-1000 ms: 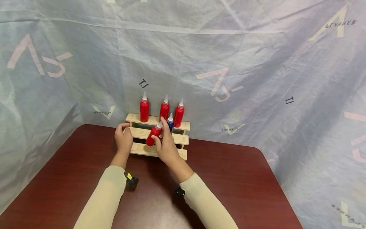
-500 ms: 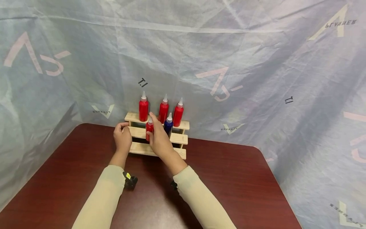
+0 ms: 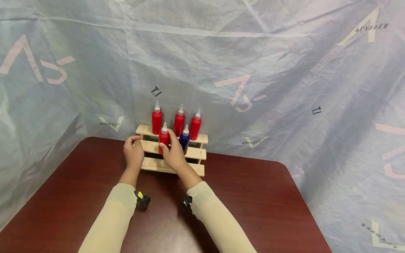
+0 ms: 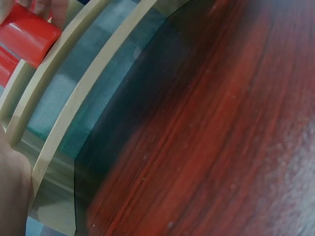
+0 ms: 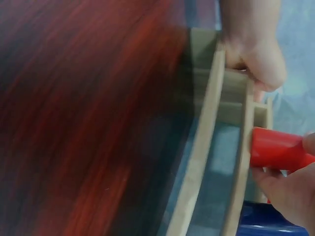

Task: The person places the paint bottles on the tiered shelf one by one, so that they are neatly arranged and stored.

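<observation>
A three-tier wooden rack (image 3: pixel 197 153) stands at the back of the table. My right hand (image 3: pixel 175 156) holds a red squeeze bottle (image 3: pixel 164 137) with a pointed white cap, thumb in front and fingers at its far side. The bottle is upright, and in the right wrist view its base meets the middle shelf (image 5: pixel 242 167). Just right of it on the same shelf is a blue squeeze bottle (image 3: pixel 184 141), partly behind my right hand. My left hand (image 3: pixel 134 154) grips the rack's left end, its fingertips partly hidden.
Three more red bottles stand along the top shelf: one at the left (image 3: pixel 156 122), one near the middle (image 3: pixel 179 121), one at the right (image 3: pixel 195 125). A grey printed cloth (image 3: pixel 269 88) hangs behind the dark red table (image 3: pixel 246 189).
My right hand has carried the red bottle leftward, from a tilted position in front of the rack to upright on the middle shelf. My left hand has stayed at the rack's end.
</observation>
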`<state>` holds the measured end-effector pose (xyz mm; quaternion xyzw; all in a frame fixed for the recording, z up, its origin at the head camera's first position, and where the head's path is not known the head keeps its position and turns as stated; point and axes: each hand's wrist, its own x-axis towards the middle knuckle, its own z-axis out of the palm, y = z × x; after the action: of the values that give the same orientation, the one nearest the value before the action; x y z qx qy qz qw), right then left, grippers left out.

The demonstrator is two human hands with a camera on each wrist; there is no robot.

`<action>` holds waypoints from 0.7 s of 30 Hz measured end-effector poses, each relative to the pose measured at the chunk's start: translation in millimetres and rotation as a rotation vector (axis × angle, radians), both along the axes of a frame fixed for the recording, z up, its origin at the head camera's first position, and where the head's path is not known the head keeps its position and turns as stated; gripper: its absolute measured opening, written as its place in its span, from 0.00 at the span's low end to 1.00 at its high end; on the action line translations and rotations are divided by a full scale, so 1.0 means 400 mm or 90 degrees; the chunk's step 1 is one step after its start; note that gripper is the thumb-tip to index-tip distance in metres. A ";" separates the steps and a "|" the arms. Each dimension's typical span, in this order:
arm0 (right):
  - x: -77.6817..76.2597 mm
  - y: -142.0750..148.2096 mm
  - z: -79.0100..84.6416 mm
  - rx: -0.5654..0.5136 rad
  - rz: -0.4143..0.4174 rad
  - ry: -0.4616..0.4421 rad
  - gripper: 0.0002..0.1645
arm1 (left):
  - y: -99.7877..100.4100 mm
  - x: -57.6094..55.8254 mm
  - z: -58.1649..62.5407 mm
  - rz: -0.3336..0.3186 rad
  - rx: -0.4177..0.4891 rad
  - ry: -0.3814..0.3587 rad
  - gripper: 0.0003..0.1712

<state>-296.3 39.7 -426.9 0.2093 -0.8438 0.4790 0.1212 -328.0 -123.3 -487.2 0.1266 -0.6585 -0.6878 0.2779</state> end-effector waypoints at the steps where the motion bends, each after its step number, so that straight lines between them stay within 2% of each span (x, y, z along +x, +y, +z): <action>1: -0.001 -0.002 -0.004 -0.009 0.005 -0.014 0.37 | 0.000 0.000 0.000 -0.002 0.001 0.001 0.18; 7: -0.014 -0.016 -0.024 0.007 0.012 -0.017 0.40 | -0.002 0.000 0.003 -0.014 0.003 0.005 0.18; 12: -0.023 -0.029 -0.037 -0.006 0.003 -0.031 0.43 | -0.004 -0.006 0.002 -0.005 0.005 0.014 0.18; 18: -0.022 -0.038 -0.055 0.027 -0.051 -0.066 0.37 | -0.005 -0.007 -0.003 -0.001 -0.008 0.004 0.18; 21: -0.023 -0.038 -0.058 0.036 -0.057 -0.062 0.35 | -0.005 -0.004 -0.004 -0.008 -0.007 0.004 0.18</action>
<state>-305.3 24.5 -450.0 0.1512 -0.8705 0.4586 0.0951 -329.7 -125.4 -488.7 0.1190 -0.6622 -0.6862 0.2764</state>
